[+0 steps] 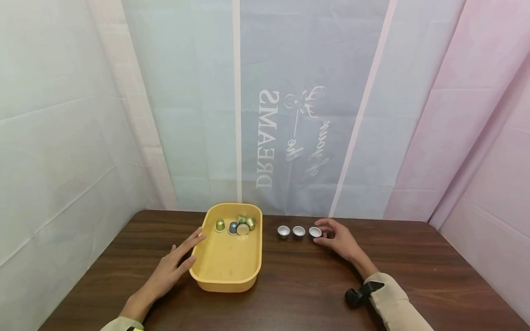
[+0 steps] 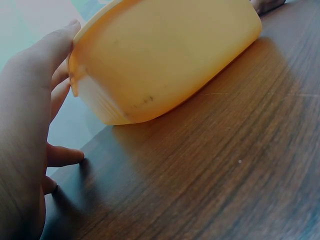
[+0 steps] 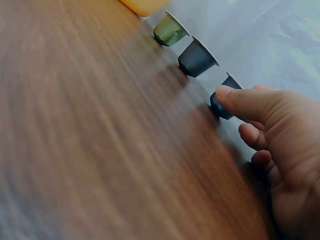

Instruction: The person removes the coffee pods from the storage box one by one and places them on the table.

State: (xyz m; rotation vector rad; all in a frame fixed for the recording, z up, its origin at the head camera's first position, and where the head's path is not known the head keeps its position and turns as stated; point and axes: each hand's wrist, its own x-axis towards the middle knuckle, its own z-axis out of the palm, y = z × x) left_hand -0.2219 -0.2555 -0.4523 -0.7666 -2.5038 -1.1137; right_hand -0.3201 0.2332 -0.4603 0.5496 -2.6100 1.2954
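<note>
My right hand (image 1: 337, 239) pinches a dark coffee capsule (image 3: 222, 109) between thumb and fingers, its pale lid side facing up, at the right end of a short row. Left of it stand a dark grey capsule (image 3: 196, 59) and a green capsule (image 3: 170, 31), both on their narrow ends. On the other side, my left hand (image 1: 167, 271) has its fingers extended, with fingertips on the left rim of a yellow plastic bin (image 1: 227, 286). Inside the bin, near its far end, lie several capsules, among them a green one (image 1: 220, 225) and a blue one (image 1: 233, 228).
The bin and the row stand on a dark wood-grain table (image 1: 306, 294). Hanging cloth (image 1: 198, 115) with mirrored lettering closes off the far edge, and pale cloth walls rise at both sides. A black strap (image 1: 364, 294) sits on the right sleeve.
</note>
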